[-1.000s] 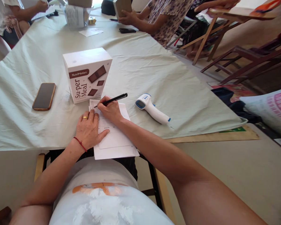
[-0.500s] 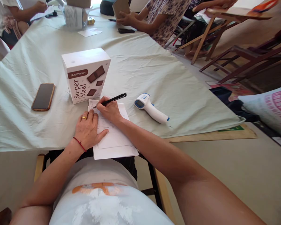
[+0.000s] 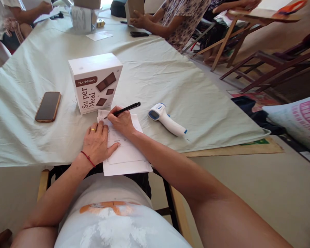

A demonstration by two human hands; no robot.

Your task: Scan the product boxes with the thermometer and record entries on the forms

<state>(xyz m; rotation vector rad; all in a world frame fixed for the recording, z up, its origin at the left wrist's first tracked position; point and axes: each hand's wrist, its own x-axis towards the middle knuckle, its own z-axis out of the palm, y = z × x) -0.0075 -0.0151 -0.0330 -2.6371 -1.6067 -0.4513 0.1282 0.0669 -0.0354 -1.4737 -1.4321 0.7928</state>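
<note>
My right hand [image 3: 121,120] is closed round a black pen [image 3: 127,108], its tip down at the upper left of the white sheets of paper [image 3: 129,151]. Flat over the left edge of those sheets lies my left hand [image 3: 96,140], fingers stretched out and thumb spread. It wears a ring, with a red cord at the wrist. Just beyond the papers stands an upright white box [image 3: 95,84] with brown bar pictures. A white and blue infrared thermometer [image 3: 167,119] lies to the right of my right hand. The fine writing is too small to read.
A phone [image 3: 48,106] lies left of the box on the pale green tablecloth [image 3: 196,103]. At the far end are a clear plastic bin [image 3: 84,19], a tape measure [image 3: 100,23] and a person's hands [image 3: 139,20] with a cardboard box. A printed sack [image 3: 299,117] sits at right.
The pen and my right hand have shifted very slightly to the right over the paper. My left hand stays put. At the far end, the other person's cardboard box has turned.
</note>
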